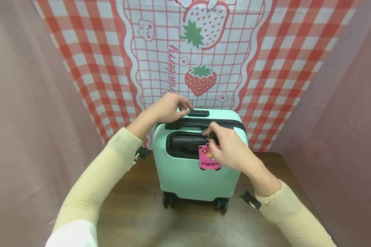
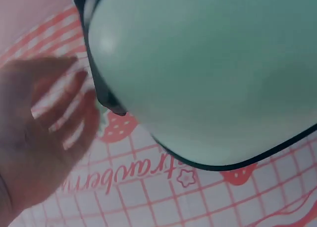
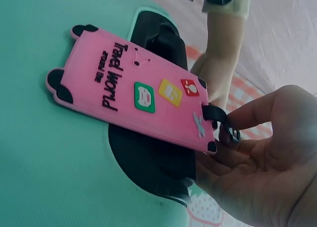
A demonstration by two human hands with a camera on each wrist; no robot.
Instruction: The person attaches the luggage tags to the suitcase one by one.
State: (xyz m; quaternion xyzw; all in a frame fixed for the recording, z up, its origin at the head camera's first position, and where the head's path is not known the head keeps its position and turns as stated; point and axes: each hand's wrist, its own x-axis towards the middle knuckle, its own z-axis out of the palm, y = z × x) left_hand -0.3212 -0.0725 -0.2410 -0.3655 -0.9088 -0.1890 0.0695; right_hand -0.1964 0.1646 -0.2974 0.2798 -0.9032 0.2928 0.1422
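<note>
A mint-green suitcase (image 1: 194,183) stands upright on its black wheels. My right hand (image 1: 230,147) is at its upper right, pinching the black buckled strap (image 3: 216,114) of a pink luggage tag (image 1: 205,162). In the right wrist view, the tag hangs in front of the black handle recess, its "Travel World" face showing; whether the strap goes round anything is hidden. Over the suitcase's top left my left hand (image 1: 168,108) has loosely bent, spread fingers beside the black lock (image 1: 201,113); contact with the lock is unclear. Below the lock runs a black carry handle (image 1: 185,126).
The suitcase rests on a brown wooden surface (image 1: 130,202). Behind it hangs a red-checked strawberry cloth (image 1: 105,68). Pinkish curtains (image 1: 27,120) close off both sides. Each forearm wears a dark wrist mount (image 1: 250,199).
</note>
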